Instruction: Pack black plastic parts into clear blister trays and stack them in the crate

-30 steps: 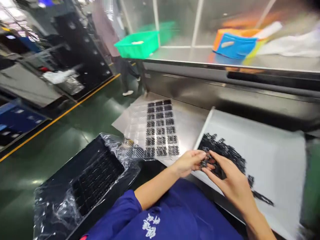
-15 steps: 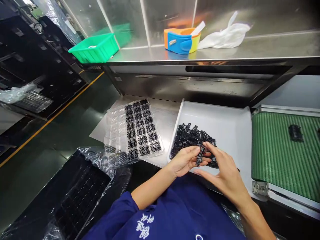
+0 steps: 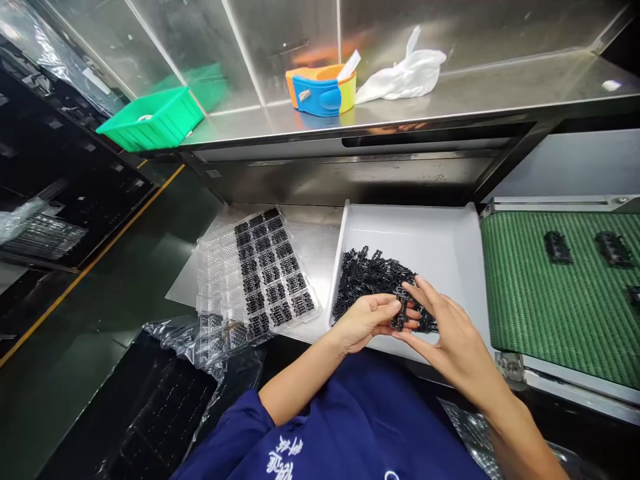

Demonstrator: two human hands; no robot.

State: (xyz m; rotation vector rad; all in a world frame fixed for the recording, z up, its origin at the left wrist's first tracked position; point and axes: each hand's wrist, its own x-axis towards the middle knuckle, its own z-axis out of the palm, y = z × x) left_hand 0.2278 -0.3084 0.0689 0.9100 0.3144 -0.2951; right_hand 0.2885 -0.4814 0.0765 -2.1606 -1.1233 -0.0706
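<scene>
My left hand is closed on a small black plastic part, pinching it between thumb and fingers. The part looks narrow and slotted, and its exact kind cannot be made out. From the other side my right hand reaches round it, index fingertip at its upper end and thumb at its lower end. Both hands are over the near side of a white tray. Under and behind them lies a heap of similar black plastic parts, partly hidden by my fingers.
Left of the tray, clear blister trays hold rows of black parts. A green conveyor belt at right carries several black pieces. On the steel shelf are a green bin, a blue-orange-yellow container and white cloth.
My right thumb has come in to the lower end of the part, which my left hand still holds. The view has shifted to the right, showing more of the conveyor.
</scene>
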